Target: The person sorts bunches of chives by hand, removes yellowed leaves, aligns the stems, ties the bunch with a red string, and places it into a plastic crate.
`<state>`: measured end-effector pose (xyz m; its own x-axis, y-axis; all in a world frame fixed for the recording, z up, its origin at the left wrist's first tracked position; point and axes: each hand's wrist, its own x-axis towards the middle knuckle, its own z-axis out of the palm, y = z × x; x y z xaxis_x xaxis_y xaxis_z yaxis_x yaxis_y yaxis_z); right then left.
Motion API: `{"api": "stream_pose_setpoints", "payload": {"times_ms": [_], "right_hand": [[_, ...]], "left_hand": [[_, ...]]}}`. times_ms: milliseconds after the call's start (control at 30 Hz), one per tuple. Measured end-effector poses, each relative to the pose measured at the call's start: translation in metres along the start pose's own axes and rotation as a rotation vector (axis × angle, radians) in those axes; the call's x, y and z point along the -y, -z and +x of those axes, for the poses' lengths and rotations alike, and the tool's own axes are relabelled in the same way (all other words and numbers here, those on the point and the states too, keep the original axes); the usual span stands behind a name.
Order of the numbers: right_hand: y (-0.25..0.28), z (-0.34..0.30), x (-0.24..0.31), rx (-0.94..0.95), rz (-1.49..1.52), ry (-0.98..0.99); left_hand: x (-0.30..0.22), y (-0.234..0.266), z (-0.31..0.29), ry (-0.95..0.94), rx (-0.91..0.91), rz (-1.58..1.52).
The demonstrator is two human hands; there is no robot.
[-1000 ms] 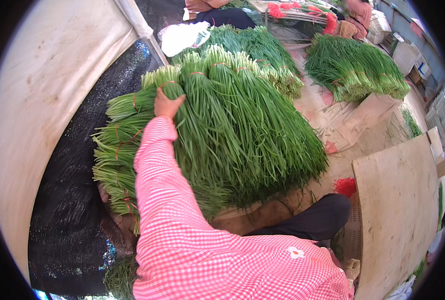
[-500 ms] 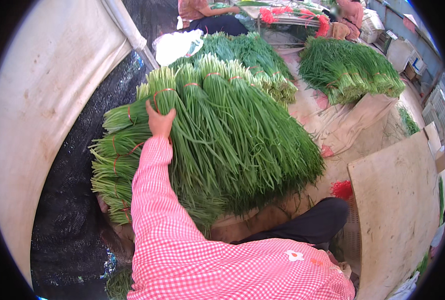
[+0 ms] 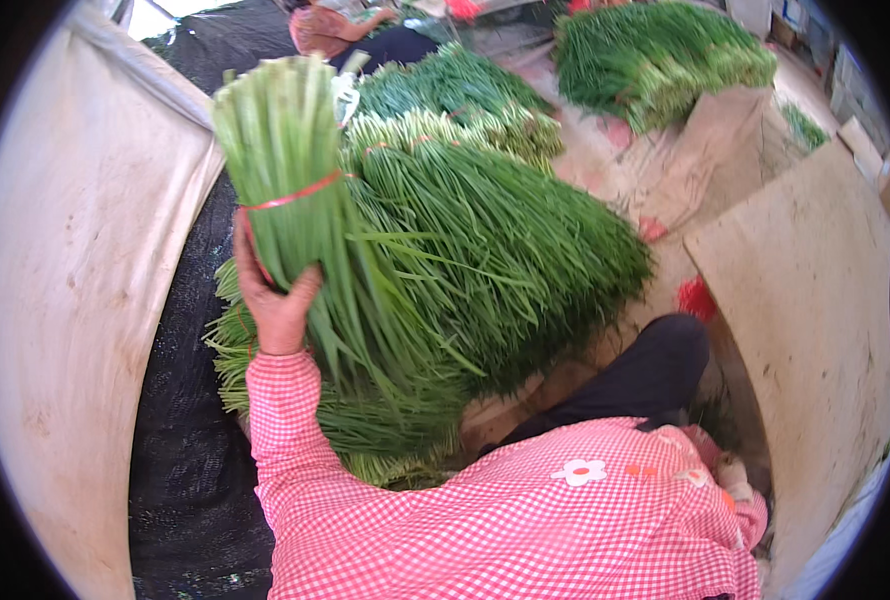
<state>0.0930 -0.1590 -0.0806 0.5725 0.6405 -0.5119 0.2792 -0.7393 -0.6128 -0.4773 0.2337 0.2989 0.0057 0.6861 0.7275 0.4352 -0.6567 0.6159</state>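
Observation:
My left hand (image 3: 277, 305) is closed around a bundle of garlic chives (image 3: 290, 140), raised above the pile. The bundle's pale cut ends point up and away, and its green leaves hang toward me. A red tie (image 3: 295, 192) circles it just above my fingers. Behind and to the right lies the large pile of tied chive bundles (image 3: 505, 240). More bundles (image 3: 235, 340) stick out beneath my hand, their cut ends facing left. My right hand does not show; only the checked sleeve lies at the lower right.
A pale board (image 3: 805, 270) stands at my right, near red ties (image 3: 696, 298). Further chive heaps (image 3: 665, 60) lie at the back. A co-worker (image 3: 325, 30) sits at the far left. Light sheeting (image 3: 75, 280) and black netting (image 3: 195, 450) line my left side.
My left hand has lifted one chive bundle off the pile and brought it up and closer to me. The view has shifted, so the far heaps sit higher in the picture.

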Motion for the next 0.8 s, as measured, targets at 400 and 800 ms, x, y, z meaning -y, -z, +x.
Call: {"api": "stream_pose_setpoints", "payload": {"times_ms": [400, 800], "right_hand": [[0.008, -0.005, -0.011, 0.080, 0.123, -0.163], [-0.002, -0.048, 0.025, 0.020, -0.186, -0.167]], "left_hand": [[0.176, 0.006, 0.061, 0.514, -0.215, 0.454], [0.226, -0.041, 0.011, -0.038, 0.045, 1.415]]}}
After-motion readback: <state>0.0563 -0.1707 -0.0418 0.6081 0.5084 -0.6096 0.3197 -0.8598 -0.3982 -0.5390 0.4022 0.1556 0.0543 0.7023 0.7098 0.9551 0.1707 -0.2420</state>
